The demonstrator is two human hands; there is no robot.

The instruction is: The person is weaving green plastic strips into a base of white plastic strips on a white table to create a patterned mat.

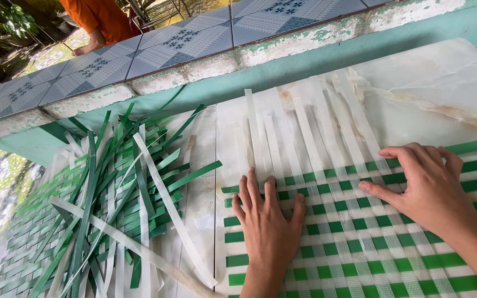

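A green and white woven strap mat (360, 243) lies flat on a pale marble slab (443, 88). My left hand (269, 221) presses flat on the mat's upper left edge, fingers spread over the top green strip. My right hand (426, 185) rests on the mat further right, its fingers pointing left and pushing against a green cross strip. Loose white straps (310, 127) run from the weave toward the far edge of the slab. Neither hand holds anything.
A loose heap of green and white straps (122, 182) lies over another woven piece (23, 243) at the left. A teal-painted ledge (282, 63) topped with patterned tiles (194, 41) runs behind. A person in an orange top (103, 19) stands beyond it.
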